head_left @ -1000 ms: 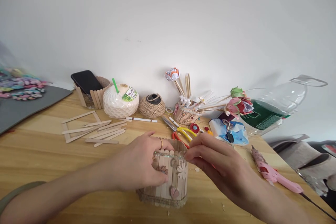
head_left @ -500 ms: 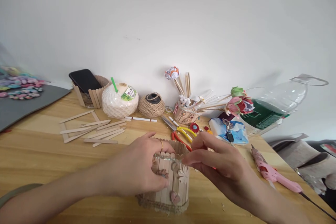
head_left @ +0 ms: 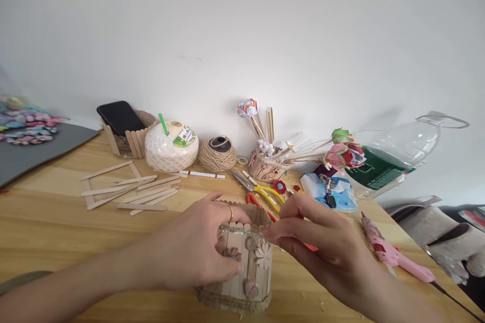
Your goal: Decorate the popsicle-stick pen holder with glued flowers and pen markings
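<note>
A craft-stick box (head_left: 238,287) stands on the table in front of me, with rounded stick ends along its rim and rough twine-like trim round its base. Its front bears a pale wooden flower, a pink heart and a brown flower with a blue centre. My left hand (head_left: 197,242) grips the box wall, fingers inside over the rim and thumb on the front near the brown flower. A shiny strip runs just under the rim. At the strip's right end, my right hand (head_left: 314,237) pinches with thumb and fingertips; what lies between them is hidden.
Loose craft sticks (head_left: 147,194) lie at left, before a phone (head_left: 120,117) in another stick box. A coconut (head_left: 170,149), twine ball (head_left: 217,154), yellow-handled pliers (head_left: 265,193) and a decorated pot (head_left: 267,167) stand behind. At right are a pink glue gun (head_left: 394,255) and plastic bottle (head_left: 394,161).
The whole view has shifted slightly. Both hands keep their places on the box, with the right fingertips still pinched at the rim's right side.
</note>
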Tool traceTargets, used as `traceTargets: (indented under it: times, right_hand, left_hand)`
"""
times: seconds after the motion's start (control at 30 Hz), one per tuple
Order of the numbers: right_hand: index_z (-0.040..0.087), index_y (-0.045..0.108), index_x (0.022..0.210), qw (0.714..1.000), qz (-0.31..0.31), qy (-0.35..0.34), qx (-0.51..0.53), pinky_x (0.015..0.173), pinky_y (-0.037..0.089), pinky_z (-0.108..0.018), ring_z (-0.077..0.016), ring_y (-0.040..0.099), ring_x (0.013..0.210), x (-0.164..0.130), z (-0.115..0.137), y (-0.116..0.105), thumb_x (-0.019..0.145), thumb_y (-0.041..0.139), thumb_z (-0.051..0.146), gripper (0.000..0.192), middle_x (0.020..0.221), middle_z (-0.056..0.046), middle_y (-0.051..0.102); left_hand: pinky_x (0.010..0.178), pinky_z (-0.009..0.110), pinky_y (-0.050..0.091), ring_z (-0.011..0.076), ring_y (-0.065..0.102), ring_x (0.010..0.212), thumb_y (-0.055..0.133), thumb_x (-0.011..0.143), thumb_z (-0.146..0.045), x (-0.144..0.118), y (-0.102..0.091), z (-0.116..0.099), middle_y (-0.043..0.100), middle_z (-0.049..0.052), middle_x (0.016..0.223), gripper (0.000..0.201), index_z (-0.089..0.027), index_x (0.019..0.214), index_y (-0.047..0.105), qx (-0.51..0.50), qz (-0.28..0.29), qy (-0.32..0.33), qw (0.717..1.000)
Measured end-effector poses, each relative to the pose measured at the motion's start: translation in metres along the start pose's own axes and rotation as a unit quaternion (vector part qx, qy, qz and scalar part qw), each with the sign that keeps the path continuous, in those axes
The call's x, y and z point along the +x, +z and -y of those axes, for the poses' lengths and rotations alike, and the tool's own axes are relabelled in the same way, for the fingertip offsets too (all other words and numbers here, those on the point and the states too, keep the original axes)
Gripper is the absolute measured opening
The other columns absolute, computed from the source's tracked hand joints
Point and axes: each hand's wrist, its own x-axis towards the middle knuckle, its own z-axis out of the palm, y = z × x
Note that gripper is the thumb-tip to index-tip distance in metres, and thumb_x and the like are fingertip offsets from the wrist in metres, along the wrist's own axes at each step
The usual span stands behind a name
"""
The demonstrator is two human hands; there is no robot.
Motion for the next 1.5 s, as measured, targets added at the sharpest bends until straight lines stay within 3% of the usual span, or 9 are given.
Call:
traceTargets:
  times: [0.17,0.33,0.57,0.7,0.97,1.17,1.3,1.5]
  right_hand:
    - [0.019,0.063,0.088,1.0,0.01,-0.011,-0.021,0.06,0.039,-0.022,-0.0104,0.049,0.068,0.002,0.001,0.0,0.082,0.049,0.001,0.023,0.077,-0.001,0.052]
    - [0.017,0.064,0.089,0.999,0.028,-0.025,-0.017,0.061,0.039,-0.022,-0.0104,0.05,0.07,0.005,0.003,-0.002,0.083,0.046,0.0,0.025,0.077,-0.002,0.054]
    - [0.017,0.064,0.089,0.999,0.03,-0.019,-0.018,0.06,0.039,-0.022,-0.0102,0.049,0.068,0.005,0.005,-0.004,0.083,0.046,0.0,0.025,0.077,-0.002,0.053]
    - [0.018,0.064,0.087,0.999,0.035,-0.02,-0.028,0.059,0.037,-0.023,-0.0108,0.048,0.067,0.005,0.005,-0.002,0.084,0.046,0.001,0.025,0.076,-0.002,0.053]
    - [0.016,0.062,0.088,0.996,0.017,-0.036,-0.081,0.059,0.036,-0.024,-0.0115,0.045,0.065,0.003,0.005,-0.003,0.086,0.044,0.003,0.023,0.073,-0.002,0.051]
    - [0.016,0.06,0.087,0.995,-0.001,-0.034,-0.094,0.059,0.039,-0.024,-0.0122,0.048,0.067,-0.002,0.005,-0.001,0.089,0.041,0.007,0.021,0.077,-0.003,0.053]
    - [0.016,0.06,0.088,0.998,-0.003,0.007,-0.07,0.058,0.041,-0.022,-0.0118,0.05,0.068,-0.004,0.003,-0.001,0.089,0.042,0.009,0.019,0.081,-0.003,0.054]
    - [0.017,0.063,0.088,0.998,-0.009,-0.004,-0.065,0.056,0.042,-0.022,-0.0118,0.05,0.066,-0.005,0.004,0.002,0.09,0.044,0.012,0.02,0.077,-0.003,0.053]
  left_hand:
    - [0.106,0.042,0.024,0.0261,0.051,0.113,0.058,0.065,-0.016,-0.002,0.006,0.014,0.069,-0.003,0.094,0.041,-0.027,0.104,0.064,-0.003,-0.027,0.041,0.999]
    - [0.102,0.038,0.031,0.0237,0.056,0.107,0.057,0.065,-0.016,-0.002,0.007,0.014,0.069,-0.003,0.098,0.037,-0.027,0.099,0.065,0.001,-0.031,0.051,0.998]
    - [0.106,0.04,0.025,0.0231,0.054,0.11,0.056,0.065,-0.014,-0.001,0.005,0.009,0.067,-0.002,0.105,0.04,-0.029,0.101,0.065,0.006,-0.02,0.047,0.999]
    - [0.107,0.041,0.021,0.0232,0.051,0.113,0.056,0.065,-0.014,-0.001,0.007,0.01,0.068,-0.002,0.096,0.042,-0.029,0.103,0.064,0.009,-0.028,0.052,0.998]
    - [0.11,0.042,0.012,0.0179,0.063,0.087,0.055,0.064,-0.013,-0.001,0.004,0.005,0.069,-0.005,0.092,0.023,-0.022,0.084,0.063,0.015,-0.009,0.025,1.0]
    - [0.107,0.046,0.021,0.0191,0.064,0.081,0.056,0.064,-0.015,-0.001,0.001,-0.001,0.07,-0.003,0.091,0.027,-0.023,0.088,0.064,0.026,0.008,-0.014,1.0]
    - [0.108,0.047,0.019,0.0221,0.063,0.087,0.057,0.064,-0.017,-0.002,-0.001,-0.003,0.07,-0.003,0.083,0.026,-0.024,0.087,0.066,0.027,0.002,-0.006,1.0]
    - [0.106,0.049,0.023,0.0239,0.063,0.088,0.058,0.064,-0.017,-0.003,0.0,-0.004,0.071,-0.002,0.083,0.027,-0.024,0.089,0.066,0.021,0.005,-0.014,1.0]
